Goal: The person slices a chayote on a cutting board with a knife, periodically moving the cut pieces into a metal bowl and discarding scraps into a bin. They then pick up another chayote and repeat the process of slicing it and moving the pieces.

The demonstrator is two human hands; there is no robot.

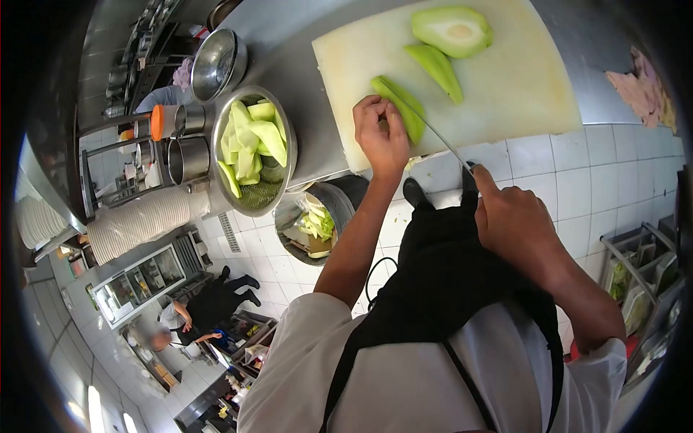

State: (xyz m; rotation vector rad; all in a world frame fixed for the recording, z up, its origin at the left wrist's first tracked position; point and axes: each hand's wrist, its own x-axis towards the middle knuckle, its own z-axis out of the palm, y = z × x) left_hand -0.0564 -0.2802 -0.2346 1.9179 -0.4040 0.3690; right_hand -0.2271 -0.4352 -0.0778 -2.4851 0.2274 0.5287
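Observation:
On the white cutting board (361,61) lies a light green vegetable wedge (406,108), which looks like chayote. My left hand (380,137) presses its curled fingers on the near side of this wedge. A knife (449,146) has its blade tip at the wedge, and my right hand (516,224) is closed around the handle. Farther up the board are a second wedge (437,71) and a cut half (452,32) with a pale, seed-like centre. To the left, a metal bowl (266,203) holds several light green pieces (253,141).
Below the counter edge stands a bin (339,206) with green scraps. Another metal bowl (219,65), metal pots (189,159) and stacked plates (137,224) are at left. A cloth (639,90) lies at the far right. Another person (198,310) is at lower left.

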